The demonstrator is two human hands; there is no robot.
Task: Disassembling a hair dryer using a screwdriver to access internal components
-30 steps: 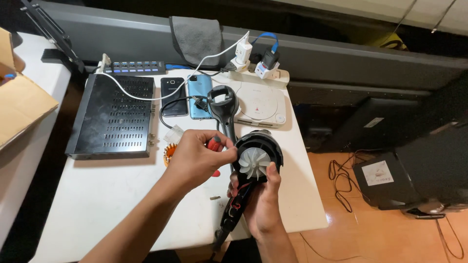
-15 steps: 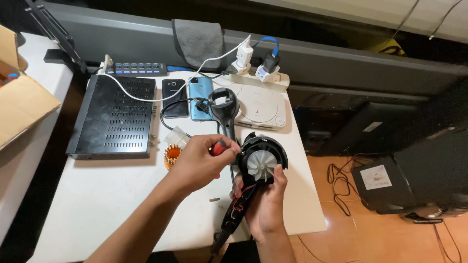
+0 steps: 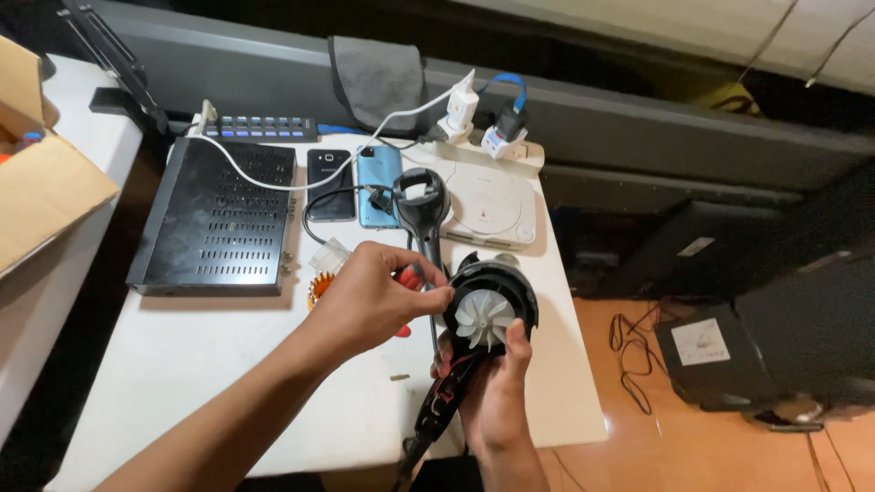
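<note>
- Blower housing, black and round with a white fan wheel showing in its open face, sits above the front part of the white table, held up off the surface.
- We hold it from below with our right hand: the fingers are curled around the black body under the housing, and the thumb reaches up to the rim beside the fan wheel.
- Our left hand is closed around a screwdriver with a red handle; only a bit of the red shows between the fingers, and the fingertips lie right at the left edge of the housing.
- We cannot tell where the screwdriver's tip rests, since the hand hides it.
- A black handle shell with a loop at its top lies on the table just behind the housing.
- An orange, ribbed part peeks out beside our left hand.
- Further back we see a black vented box, two phones lying side by side, a white round-lidded console, and a white power strip with plugs in it.
- A cardboard box stands at the far left.
</note>
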